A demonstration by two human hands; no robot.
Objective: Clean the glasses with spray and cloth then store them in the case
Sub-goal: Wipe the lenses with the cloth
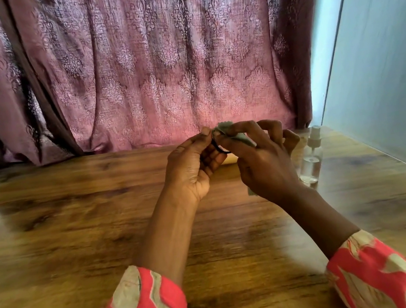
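Observation:
Above the middle of the wooden table [74, 229], both hands meet. My left hand [193, 168] pinches the dark-framed glasses [220, 149], of which only a curved piece of rim shows between the fingers. My right hand [262, 160] presses a pale grey-green cloth [240, 136] against the glasses, its fingers wrapped over it. A corner of the cloth hangs below the right palm. A clear spray bottle [311, 159] with a white nozzle stands upright on the table just right of my right hand. A pale object [231, 160], barely visible, lies on the table behind the hands; I cannot tell what it is.
A patterned mauve curtain [155, 67] hangs along the table's far edge. A pale blue-grey wall [384, 69] runs along the table's right side. My red, cream-patterned sleeves reach in from the near edge.

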